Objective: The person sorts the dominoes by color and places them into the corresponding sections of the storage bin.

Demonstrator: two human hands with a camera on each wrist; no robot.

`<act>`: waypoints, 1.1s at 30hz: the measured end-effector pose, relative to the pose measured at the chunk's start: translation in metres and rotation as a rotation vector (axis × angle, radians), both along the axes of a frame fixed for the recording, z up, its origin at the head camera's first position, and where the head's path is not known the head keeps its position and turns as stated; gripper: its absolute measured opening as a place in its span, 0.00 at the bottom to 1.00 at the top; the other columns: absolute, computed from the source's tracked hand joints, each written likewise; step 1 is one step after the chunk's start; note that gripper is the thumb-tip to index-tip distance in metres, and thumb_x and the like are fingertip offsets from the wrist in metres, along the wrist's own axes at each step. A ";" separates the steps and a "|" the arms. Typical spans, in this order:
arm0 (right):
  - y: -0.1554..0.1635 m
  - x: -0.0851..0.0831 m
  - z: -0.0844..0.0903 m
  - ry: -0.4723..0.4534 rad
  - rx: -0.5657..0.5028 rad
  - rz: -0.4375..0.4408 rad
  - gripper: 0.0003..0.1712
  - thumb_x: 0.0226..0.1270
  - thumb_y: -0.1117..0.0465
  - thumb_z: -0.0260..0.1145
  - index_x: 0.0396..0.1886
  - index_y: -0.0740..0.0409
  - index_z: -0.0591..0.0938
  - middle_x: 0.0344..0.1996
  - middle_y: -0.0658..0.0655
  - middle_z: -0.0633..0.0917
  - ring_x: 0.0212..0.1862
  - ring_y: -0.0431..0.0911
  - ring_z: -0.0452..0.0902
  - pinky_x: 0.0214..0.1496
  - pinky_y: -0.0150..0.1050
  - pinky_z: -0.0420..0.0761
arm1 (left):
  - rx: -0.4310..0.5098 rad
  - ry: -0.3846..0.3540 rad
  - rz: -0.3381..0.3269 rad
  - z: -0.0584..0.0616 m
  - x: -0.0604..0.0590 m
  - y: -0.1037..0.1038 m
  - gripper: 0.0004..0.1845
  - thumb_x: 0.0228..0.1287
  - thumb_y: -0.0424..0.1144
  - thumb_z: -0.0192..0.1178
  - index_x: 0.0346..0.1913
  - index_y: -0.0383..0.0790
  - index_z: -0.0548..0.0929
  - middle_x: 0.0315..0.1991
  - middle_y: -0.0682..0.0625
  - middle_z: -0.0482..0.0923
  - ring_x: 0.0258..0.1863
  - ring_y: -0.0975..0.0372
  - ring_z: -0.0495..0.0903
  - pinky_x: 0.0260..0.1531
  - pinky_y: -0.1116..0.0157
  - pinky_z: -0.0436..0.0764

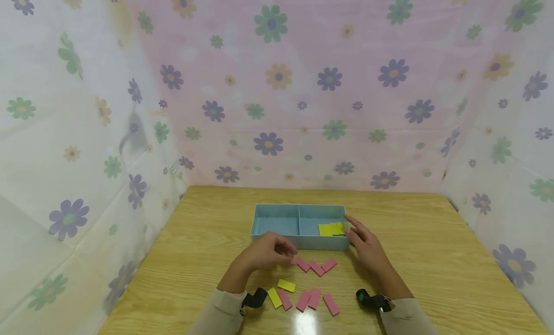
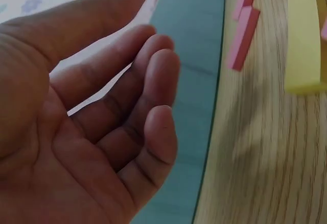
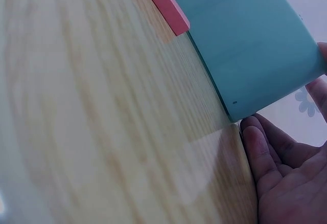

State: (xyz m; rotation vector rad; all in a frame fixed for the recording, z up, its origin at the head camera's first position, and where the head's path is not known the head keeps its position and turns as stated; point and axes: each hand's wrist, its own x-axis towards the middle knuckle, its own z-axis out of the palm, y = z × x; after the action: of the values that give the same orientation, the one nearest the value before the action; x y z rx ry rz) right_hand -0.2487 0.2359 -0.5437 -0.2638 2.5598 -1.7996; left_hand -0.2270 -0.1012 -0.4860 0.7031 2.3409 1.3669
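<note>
A blue-grey tray (image 1: 298, 241) with two compartments stands mid-table; several yellow tiles (image 1: 332, 228) lie in its right one, the left one is bare. My left hand (image 1: 277, 251) hovers before the tray's front wall, fingers loosely curled, holding nothing; its fingertips are close to a zigzag row of pink tiles (image 1: 316, 266). The left wrist view shows the empty palm (image 2: 127, 106) beside the tray wall (image 2: 199, 81). My right hand (image 1: 361, 238) lies with straight fingers against the tray's right front corner (image 3: 245, 40), fingers (image 3: 265, 147) on the table beside it.
More pink tiles (image 1: 313, 299) and two yellow tiles (image 1: 286, 285) lie on the wooden table nearer to me. Flowered cloth walls close in the left, back and right sides. Bare table stretches left and right of the tray.
</note>
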 end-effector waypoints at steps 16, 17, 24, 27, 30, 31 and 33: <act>-0.002 0.001 0.002 -0.013 0.002 -0.007 0.31 0.84 0.43 0.53 0.82 0.38 0.64 0.73 0.66 0.73 0.73 0.59 0.70 0.68 0.52 0.79 | -0.087 -0.094 -0.089 -0.012 0.003 -0.001 0.10 0.52 0.26 0.78 0.39 0.35 0.91 0.33 0.47 0.90 0.30 0.66 0.85 0.35 0.70 0.85; -0.002 0.002 0.002 -0.015 0.003 -0.007 0.31 0.84 0.43 0.53 0.82 0.37 0.63 0.73 0.66 0.73 0.73 0.59 0.70 0.68 0.53 0.79 | -0.093 -0.099 -0.091 -0.011 0.003 -0.001 0.10 0.52 0.26 0.78 0.39 0.36 0.91 0.34 0.47 0.90 0.31 0.66 0.85 0.35 0.70 0.85; -0.002 0.003 0.005 -0.013 0.006 -0.005 0.31 0.84 0.44 0.52 0.82 0.35 0.62 0.73 0.66 0.73 0.73 0.59 0.70 0.69 0.55 0.78 | -0.161 -0.087 -0.077 -0.012 0.006 0.003 0.13 0.48 0.25 0.79 0.36 0.40 0.92 0.32 0.51 0.89 0.30 0.65 0.85 0.34 0.69 0.85; -0.002 0.002 0.003 -0.012 0.012 -0.008 0.30 0.84 0.45 0.52 0.82 0.36 0.63 0.72 0.66 0.74 0.72 0.59 0.71 0.69 0.55 0.78 | -0.193 -0.079 -0.070 -0.013 0.009 0.005 0.14 0.46 0.24 0.79 0.34 0.43 0.91 0.31 0.52 0.88 0.29 0.65 0.85 0.33 0.68 0.85; -0.002 0.001 0.003 -0.012 0.010 -0.009 0.30 0.84 0.45 0.53 0.82 0.37 0.63 0.71 0.66 0.74 0.72 0.59 0.71 0.69 0.55 0.78 | -0.211 -0.075 -0.070 -0.012 0.011 0.006 0.14 0.46 0.22 0.79 0.33 0.43 0.91 0.30 0.53 0.87 0.28 0.65 0.85 0.33 0.68 0.85; -0.002 0.001 0.003 -0.013 0.008 -0.008 0.30 0.84 0.45 0.53 0.82 0.37 0.63 0.71 0.66 0.74 0.72 0.59 0.71 0.69 0.55 0.78 | -0.212 -0.076 -0.071 -0.012 0.012 0.007 0.14 0.46 0.22 0.79 0.33 0.43 0.91 0.29 0.53 0.87 0.28 0.65 0.85 0.32 0.68 0.85; -0.002 0.001 0.003 -0.016 0.004 -0.007 0.31 0.84 0.45 0.53 0.82 0.37 0.63 0.72 0.66 0.74 0.72 0.60 0.71 0.69 0.55 0.77 | -0.215 -0.073 -0.072 -0.011 0.012 0.007 0.14 0.47 0.22 0.78 0.32 0.43 0.91 0.29 0.54 0.87 0.28 0.65 0.85 0.32 0.68 0.85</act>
State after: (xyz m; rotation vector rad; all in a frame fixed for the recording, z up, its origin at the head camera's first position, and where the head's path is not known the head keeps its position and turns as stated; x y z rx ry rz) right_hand -0.2477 0.2342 -0.5407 -0.2395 2.5564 -1.7914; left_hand -0.2146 -0.0944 -0.4975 0.6554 2.3356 1.0720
